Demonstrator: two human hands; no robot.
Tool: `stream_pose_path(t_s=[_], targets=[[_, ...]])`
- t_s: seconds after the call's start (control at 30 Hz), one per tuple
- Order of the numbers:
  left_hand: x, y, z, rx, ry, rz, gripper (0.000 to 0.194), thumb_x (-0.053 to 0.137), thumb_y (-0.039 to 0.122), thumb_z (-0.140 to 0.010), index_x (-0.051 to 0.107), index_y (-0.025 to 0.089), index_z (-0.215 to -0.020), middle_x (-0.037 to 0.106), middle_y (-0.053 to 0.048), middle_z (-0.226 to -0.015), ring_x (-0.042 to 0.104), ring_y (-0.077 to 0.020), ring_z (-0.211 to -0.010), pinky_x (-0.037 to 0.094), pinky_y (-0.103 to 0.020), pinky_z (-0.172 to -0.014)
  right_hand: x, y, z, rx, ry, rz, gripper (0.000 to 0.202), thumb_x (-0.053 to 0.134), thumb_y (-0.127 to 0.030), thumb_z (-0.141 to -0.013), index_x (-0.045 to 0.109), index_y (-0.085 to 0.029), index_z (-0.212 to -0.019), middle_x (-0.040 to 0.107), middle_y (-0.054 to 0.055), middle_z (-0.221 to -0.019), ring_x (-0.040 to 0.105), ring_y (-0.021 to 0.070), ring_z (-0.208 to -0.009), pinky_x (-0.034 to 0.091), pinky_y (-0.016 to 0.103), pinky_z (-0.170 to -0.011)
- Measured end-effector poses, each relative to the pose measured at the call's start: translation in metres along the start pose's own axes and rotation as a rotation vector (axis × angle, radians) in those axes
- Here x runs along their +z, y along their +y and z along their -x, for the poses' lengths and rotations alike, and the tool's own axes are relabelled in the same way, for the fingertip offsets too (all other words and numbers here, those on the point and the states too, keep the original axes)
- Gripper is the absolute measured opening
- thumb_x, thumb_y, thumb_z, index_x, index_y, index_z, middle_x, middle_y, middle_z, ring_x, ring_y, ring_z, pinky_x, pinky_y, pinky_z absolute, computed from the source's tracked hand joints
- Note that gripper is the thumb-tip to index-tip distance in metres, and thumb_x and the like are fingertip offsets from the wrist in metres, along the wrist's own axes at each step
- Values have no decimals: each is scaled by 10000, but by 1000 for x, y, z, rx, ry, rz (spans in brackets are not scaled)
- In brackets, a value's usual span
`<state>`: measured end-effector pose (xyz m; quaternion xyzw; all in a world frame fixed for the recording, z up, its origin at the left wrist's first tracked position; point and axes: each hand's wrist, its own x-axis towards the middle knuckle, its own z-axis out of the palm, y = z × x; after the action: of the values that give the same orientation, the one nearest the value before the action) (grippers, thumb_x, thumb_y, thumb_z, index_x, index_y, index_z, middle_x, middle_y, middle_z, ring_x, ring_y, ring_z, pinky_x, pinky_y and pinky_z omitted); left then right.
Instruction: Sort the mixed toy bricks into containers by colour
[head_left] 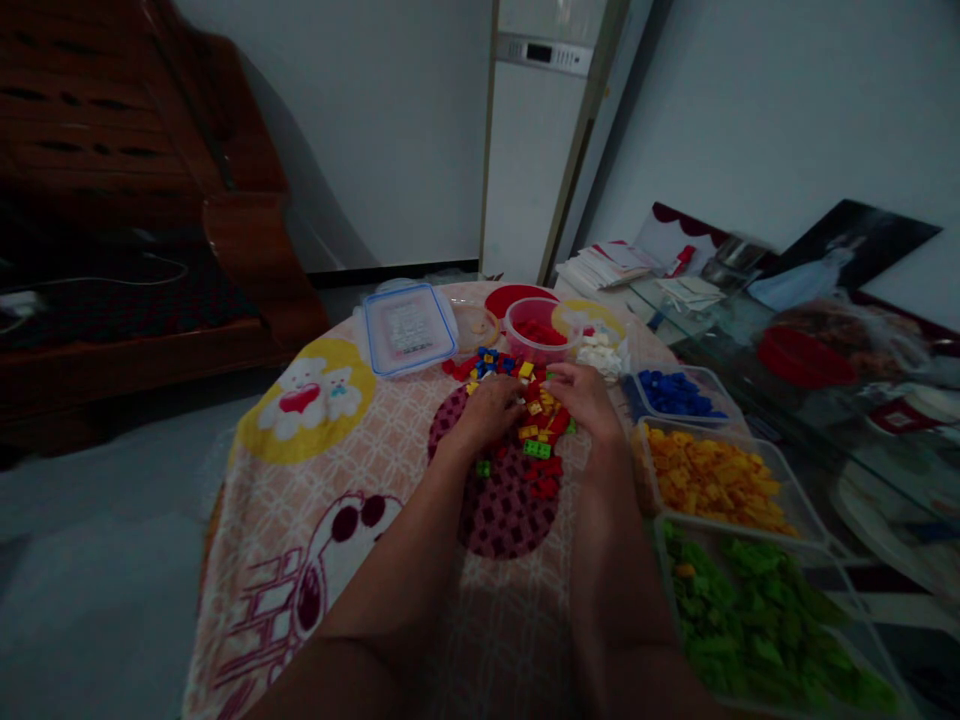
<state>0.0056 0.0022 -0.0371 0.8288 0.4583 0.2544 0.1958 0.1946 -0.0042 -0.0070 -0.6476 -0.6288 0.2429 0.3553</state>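
Note:
A loose pile of small toy bricks point(536, 449) in red, yellow, green, blue and white lies on the cloth-covered table point(300, 500). Over the left part of the pile is my left hand point(491, 408), its fingers bent down among the bricks; what its fingertips hold, if anything, is hidden. My right hand point(583, 398) reaches in from the right, fingers curved over the bricks near some yellow and green ones. Its fingertips are too small and dark to tell a grip. Just beyond the hands stands a round pink tub point(537, 345) with red bricks inside.
At the right stand clear boxes of blue bricks point(675, 392), yellow bricks point(712, 480) and green bricks point(765, 620). White bricks point(600, 358) lie beside the tub. A blue-rimmed lid point(410, 330) is at the back left. A glass table point(795, 400) holds papers and bags.

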Motion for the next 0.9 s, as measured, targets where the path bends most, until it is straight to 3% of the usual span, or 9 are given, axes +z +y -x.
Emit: stream_pose_path(t_s=[0.2,0.3,0.4,0.5,0.6,0.67,0.9], targets=[[-7,2,0,-78,7,-47,218,649,152,-824,787,181,-990,773,-97,-1043,706,-263,-1041,549,-397,-999,9,-1,-1,-29,-61,226,290,702,-60,-709,829,-216,-919,804,34,-875,726,197,-832,551,289,-823],[-10,1,0,-94,17,-28,257,605,153,-843,799,202,-1003,788,-78,-1069,718,-246,-1024,553,-367,-984,3,6,0,-13,-68,171,291,663,-40,-695,826,-218,-857,798,12,-821,711,176,-756,537,257,-751],[-11,-3,0,-118,37,-12,272,592,155,-847,806,199,-1009,800,-72,-1068,728,-239,-1001,556,-355,-974,-4,12,1,10,-90,73,152,685,-141,-735,816,-204,-781,761,4,-710,680,174,-665,516,253,-666],[-10,-7,0,-127,73,13,259,584,169,-862,807,203,-990,810,-60,-1027,732,-228,-960,559,-341,-952,-9,15,-1,43,74,21,186,629,-213,-797,814,-197,-790,752,13,-700,675,185,-656,514,263,-649],[-11,-11,0,-150,133,38,241,591,188,-870,808,215,-973,815,-50,-994,732,-219,-927,560,-320,-904,-14,19,-4,33,290,89,228,594,-213,-818,819,-200,-849,788,31,-809,708,204,-773,536,280,-750],[-13,-11,0,-169,157,53,234,594,194,-874,808,216,-967,816,-47,-965,729,-212,-893,558,-309,-869,-16,23,-5,24,338,179,236,589,-207,-828,822,-214,-868,801,43,-865,720,215,-855,537,293,-828],[-16,-12,1,-213,216,90,251,596,171,-861,808,202,-991,792,-46,-890,703,-200,-831,557,-318,-846,-1,38,-1,22,177,454,282,604,-162,-842,834,-233,-989,805,92,-1040,724,238,-1010,522,316,-935]])
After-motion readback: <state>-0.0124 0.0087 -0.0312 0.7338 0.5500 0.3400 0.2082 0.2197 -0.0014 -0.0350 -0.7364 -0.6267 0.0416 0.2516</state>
